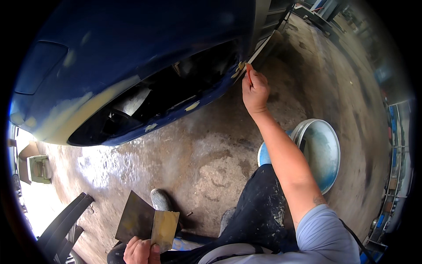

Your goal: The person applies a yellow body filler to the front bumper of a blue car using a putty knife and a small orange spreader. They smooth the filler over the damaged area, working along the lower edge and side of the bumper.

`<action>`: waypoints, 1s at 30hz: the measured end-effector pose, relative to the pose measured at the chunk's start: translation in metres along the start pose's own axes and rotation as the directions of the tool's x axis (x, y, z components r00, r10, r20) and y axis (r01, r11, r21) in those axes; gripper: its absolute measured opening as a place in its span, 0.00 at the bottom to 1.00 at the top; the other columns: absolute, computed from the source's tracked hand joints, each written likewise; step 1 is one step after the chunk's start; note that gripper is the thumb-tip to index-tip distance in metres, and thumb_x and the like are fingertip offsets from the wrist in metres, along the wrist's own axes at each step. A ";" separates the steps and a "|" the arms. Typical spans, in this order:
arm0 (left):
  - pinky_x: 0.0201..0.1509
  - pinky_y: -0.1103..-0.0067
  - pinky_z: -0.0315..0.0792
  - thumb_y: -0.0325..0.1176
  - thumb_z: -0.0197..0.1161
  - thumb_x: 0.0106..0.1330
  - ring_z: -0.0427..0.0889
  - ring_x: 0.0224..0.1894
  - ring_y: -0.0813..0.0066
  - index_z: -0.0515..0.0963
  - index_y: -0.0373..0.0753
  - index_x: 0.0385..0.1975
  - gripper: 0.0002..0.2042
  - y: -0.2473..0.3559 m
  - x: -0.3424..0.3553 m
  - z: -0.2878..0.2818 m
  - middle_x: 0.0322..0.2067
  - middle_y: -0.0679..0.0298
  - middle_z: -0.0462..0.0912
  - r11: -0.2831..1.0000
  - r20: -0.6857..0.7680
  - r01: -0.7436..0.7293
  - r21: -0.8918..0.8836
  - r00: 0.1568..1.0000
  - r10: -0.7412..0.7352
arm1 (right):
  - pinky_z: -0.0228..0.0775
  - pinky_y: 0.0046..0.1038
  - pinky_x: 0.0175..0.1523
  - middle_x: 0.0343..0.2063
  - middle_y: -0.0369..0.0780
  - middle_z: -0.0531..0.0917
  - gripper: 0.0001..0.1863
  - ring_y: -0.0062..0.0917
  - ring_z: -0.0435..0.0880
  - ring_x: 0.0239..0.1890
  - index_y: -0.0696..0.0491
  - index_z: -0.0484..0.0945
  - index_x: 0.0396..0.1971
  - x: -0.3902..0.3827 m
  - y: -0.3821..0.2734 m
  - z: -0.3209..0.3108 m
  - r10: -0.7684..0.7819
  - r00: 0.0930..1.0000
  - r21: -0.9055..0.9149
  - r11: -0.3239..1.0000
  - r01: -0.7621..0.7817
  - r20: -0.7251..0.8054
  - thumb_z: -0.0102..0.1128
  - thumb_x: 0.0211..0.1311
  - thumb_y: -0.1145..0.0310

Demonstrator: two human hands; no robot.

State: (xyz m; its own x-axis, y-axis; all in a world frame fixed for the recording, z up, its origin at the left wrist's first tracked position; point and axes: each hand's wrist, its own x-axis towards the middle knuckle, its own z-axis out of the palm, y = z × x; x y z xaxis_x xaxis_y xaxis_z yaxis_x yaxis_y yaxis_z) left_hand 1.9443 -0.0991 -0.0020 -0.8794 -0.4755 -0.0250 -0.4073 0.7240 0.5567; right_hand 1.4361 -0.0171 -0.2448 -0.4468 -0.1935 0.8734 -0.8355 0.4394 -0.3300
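My right hand grips a small orange spreader at the far right end of a dark blue car body panel, beside cream filler spots around a large black opening. A broad cream patch runs along the panel's left lower part. At the bottom, my left hand holds a dark square plate and a narrower yellowish plate, its thumb over the latter. Whether the spreader touches the panel I cannot tell.
A white bucket and a blue one behind it stand by my right leg. Black curved objects lie lower left, near a green object. Shelving lines the right edge. The concrete floor is stained.
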 end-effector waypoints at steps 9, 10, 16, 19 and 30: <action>0.45 0.59 0.78 0.24 0.61 0.66 0.83 0.36 0.42 0.80 0.33 0.39 0.05 -0.002 -0.001 0.000 0.32 0.49 0.83 1.000 0.014 0.011 -0.020 1.000 -0.011 | 0.77 0.39 0.46 0.34 0.43 0.88 0.13 0.42 0.85 0.39 0.57 0.85 0.40 0.003 -0.002 -0.005 -0.130 0.976 -0.085 0.985 0.147 0.176 0.69 0.52 0.81; 0.45 0.59 0.78 0.24 0.61 0.66 0.83 0.36 0.42 0.80 0.33 0.38 0.05 -0.003 -0.001 0.000 0.32 0.49 0.83 1.000 0.011 0.005 -0.018 1.000 -0.005 | 0.78 0.39 0.46 0.35 0.43 0.88 0.14 0.41 0.86 0.40 0.57 0.85 0.41 0.003 -0.002 -0.007 -0.121 0.971 -0.102 0.984 0.144 0.207 0.69 0.52 0.81; 0.48 0.58 0.79 0.24 0.61 0.66 0.84 0.37 0.43 0.80 0.33 0.39 0.05 -0.001 -0.001 -0.002 0.33 0.48 0.83 0.997 0.054 0.066 -0.044 0.997 -0.063 | 0.74 0.43 0.48 0.33 0.43 0.87 0.11 0.39 0.85 0.38 0.55 0.85 0.38 0.005 -0.013 -0.027 -0.153 0.942 -0.132 0.971 0.199 0.298 0.69 0.53 0.77; 0.47 0.58 0.78 0.25 0.62 0.67 0.83 0.37 0.43 0.80 0.33 0.38 0.04 -0.001 0.000 -0.002 0.33 0.49 0.84 0.999 0.014 0.000 -0.034 1.000 0.001 | 0.74 0.43 0.48 0.33 0.43 0.88 0.10 0.41 0.85 0.37 0.55 0.85 0.38 0.007 -0.012 -0.035 0.014 0.967 -0.130 0.991 0.020 0.256 0.68 0.54 0.76; 0.48 0.59 0.77 0.24 0.61 0.68 0.82 0.36 0.44 0.80 0.33 0.38 0.03 -0.004 -0.003 -0.006 0.32 0.50 0.83 0.996 0.023 -0.010 -0.087 1.000 0.012 | 0.76 0.46 0.41 0.30 0.50 0.86 0.09 0.49 0.84 0.33 0.56 0.79 0.40 0.032 -0.044 -0.046 0.048 0.922 -0.133 0.991 0.004 0.383 0.62 0.68 0.66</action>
State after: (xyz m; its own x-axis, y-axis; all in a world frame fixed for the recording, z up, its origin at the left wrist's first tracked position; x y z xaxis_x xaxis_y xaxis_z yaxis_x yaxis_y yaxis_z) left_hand 1.9496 -0.1036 0.0011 -0.8896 -0.4552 -0.0374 -0.3757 0.6827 0.6267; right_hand 1.4736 -0.0028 -0.1862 -0.5749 -0.4938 0.6524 -0.7871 0.5516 -0.2761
